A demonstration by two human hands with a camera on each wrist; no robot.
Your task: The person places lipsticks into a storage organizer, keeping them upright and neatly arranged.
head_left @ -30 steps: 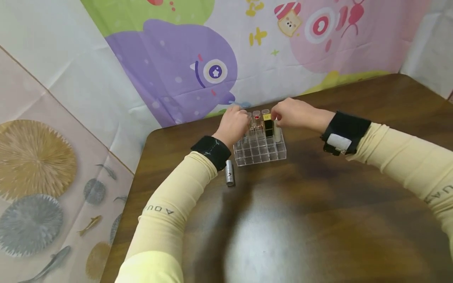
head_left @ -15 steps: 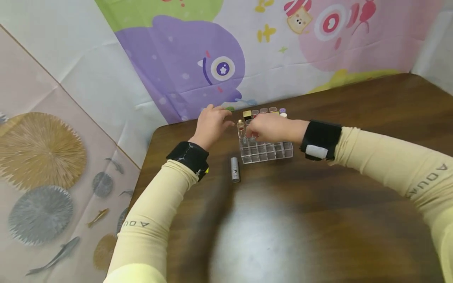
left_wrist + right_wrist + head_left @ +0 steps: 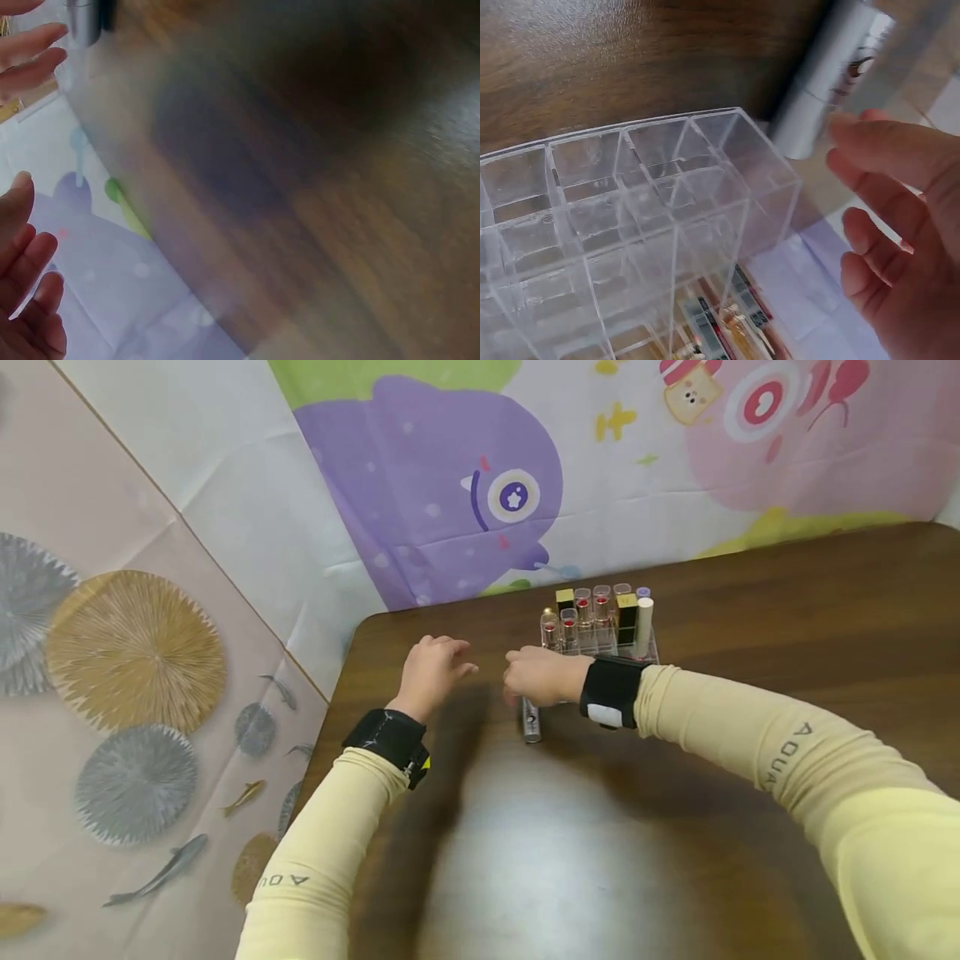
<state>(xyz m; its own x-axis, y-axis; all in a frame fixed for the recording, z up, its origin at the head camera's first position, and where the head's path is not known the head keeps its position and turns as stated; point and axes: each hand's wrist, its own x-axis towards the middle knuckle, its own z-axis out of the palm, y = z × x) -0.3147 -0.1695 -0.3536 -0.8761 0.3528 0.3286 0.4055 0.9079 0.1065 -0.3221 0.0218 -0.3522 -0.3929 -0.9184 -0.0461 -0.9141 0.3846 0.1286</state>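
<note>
Head view: the right hand [image 3: 542, 675] has left the back rows of the clear organiser [image 3: 600, 643], where it was half a second ago, and now sits at the near-left corner of that organiser, directly over the top end of the silver tube [image 3: 531, 725]. The tube lies flat on the brown table [image 3: 750, 710], just off the organiser's near-left corner, in the same spot relative to it as in the earlier pictures. So the reach seems to have switched from the standing lipsticks [image 3: 592, 610] at the back of the organiser to this loose tube. The fingers curl downward, but whether they already pinch the tube is hidden under the hand; I cannot tell. The left hand [image 3: 433, 675] has drawn farther left of the organiser and hovers with its fingers loosely spread, holding nothing.

Left wrist view: much is blurred. The left hand [image 3: 22, 300] shows relaxed, slightly parted fingers at the lower left, gripping nothing. At the top left the silver tube [image 3: 81, 21] appears beside fingertips of the other hand.

Right wrist view: the organiser [image 3: 630, 225] fills the left, its near cells empty. Past its corner lies the silver tube [image 3: 829, 75]. The right hand [image 3: 900, 247] has its fingers extended and lightly bent, the topmost fingertip at or just short of the tube's body; no closed grip shows, so the pick-up looks about to begin rather than done.
</note>
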